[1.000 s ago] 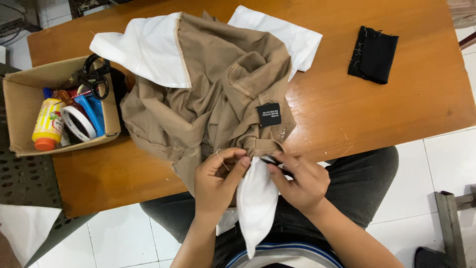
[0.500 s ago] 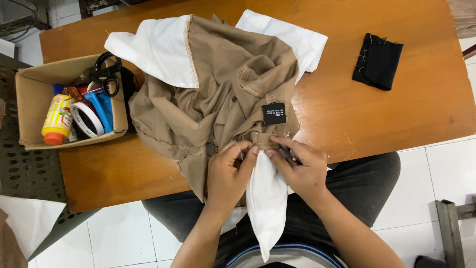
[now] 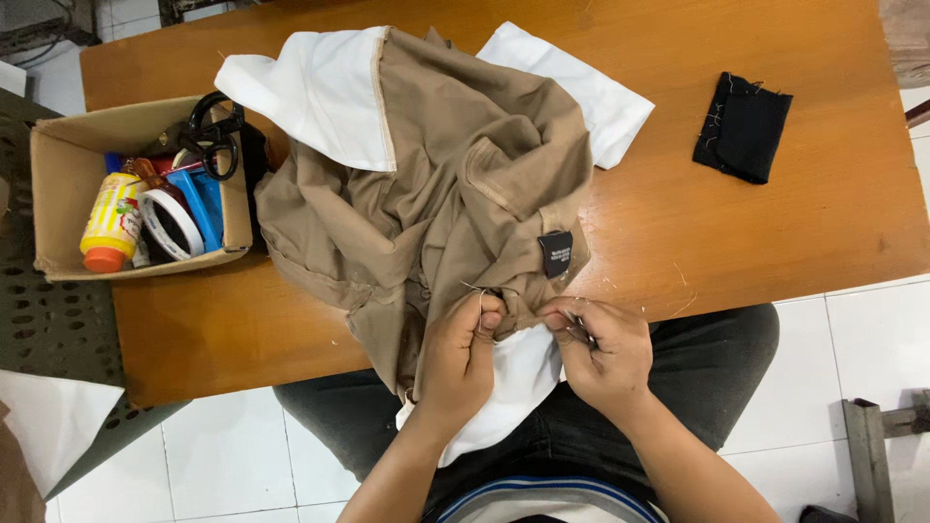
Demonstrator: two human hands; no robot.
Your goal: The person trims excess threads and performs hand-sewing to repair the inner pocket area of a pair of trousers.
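- Head view, change: your hands have drawn closer since a second ago. They were a little apart on the hem, and now both pinch one spot of the khaki garment (image 3: 426,194) at the near table edge, just below its black label (image 3: 555,253). I judge the work has narrowed to a single seam point.
- Left hand (image 3: 463,356): fingers curled shut, thumb and forefinger nipping the khaki fold where the white lining (image 3: 509,383) comes out.
- Right hand (image 3: 601,351): fingers closed round a small dark metal tool (image 3: 584,334), its tip toward the fold. I cannot tell what kind of tool it is.
- Garment, one: heaped mid-table, white lining showing at the far side and hanging into your lap.
- Black fabric patch (image 3: 743,126), one: well right of the garment.
- Cardboard box (image 3: 58,194), one: left of the garment.
- In the box: one yellow bottle (image 3: 110,221), one white tape roll (image 3: 167,221), one pair of black scissors (image 3: 208,131).
- Wooden table (image 3: 775,232), one.
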